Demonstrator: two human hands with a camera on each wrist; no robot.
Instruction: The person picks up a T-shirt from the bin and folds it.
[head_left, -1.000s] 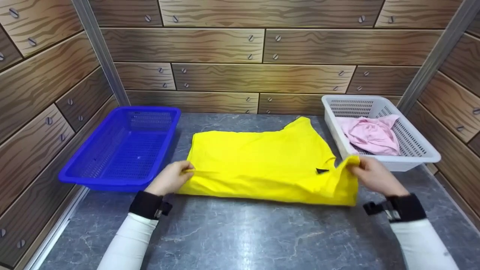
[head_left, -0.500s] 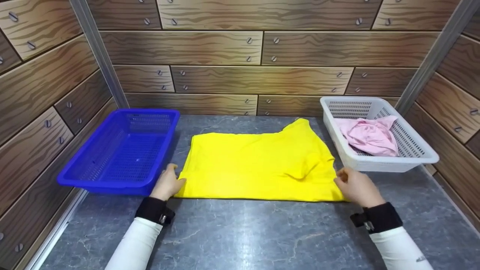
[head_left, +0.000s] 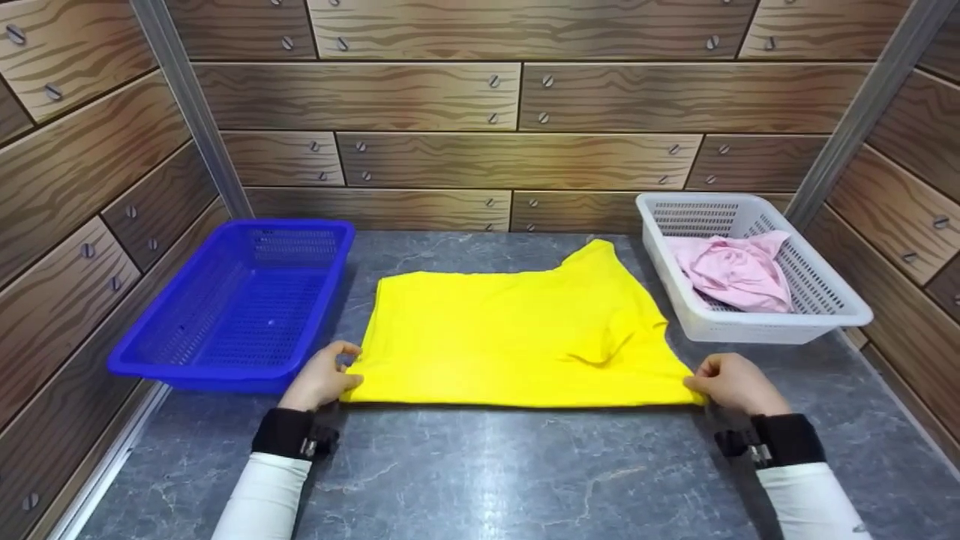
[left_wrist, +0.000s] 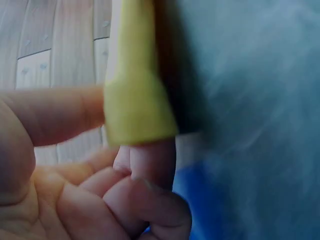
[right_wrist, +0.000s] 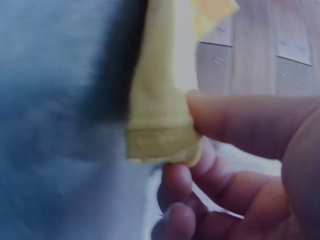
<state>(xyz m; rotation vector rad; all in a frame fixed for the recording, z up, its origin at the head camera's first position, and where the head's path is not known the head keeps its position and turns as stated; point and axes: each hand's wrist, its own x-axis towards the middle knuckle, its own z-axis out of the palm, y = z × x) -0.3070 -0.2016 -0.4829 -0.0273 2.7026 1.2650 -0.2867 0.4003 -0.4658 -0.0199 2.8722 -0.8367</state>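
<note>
The yellow garment [head_left: 480, 337] lay folded on the grey table [head_left: 480, 480], its long axis running left to right between the blue basket [head_left: 210, 374] and white basket [head_left: 750, 330]. A sleeve-like flap [head_left: 595, 259] at its right end pointed toward the back wall [head_left: 517, 161]. The right hand [head_left: 739, 382] pinched the near right corner; the left hand [head_left: 321, 377], blurred in its wrist view, seemed to pinch the near left.

Yellow garment [head_left: 495, 337]; blue basket [head_left: 251, 307]; white basket [head_left: 772, 327]; pink cloth [head_left: 739, 274]; marbled grey tabletop [head_left: 540, 472].
</note>
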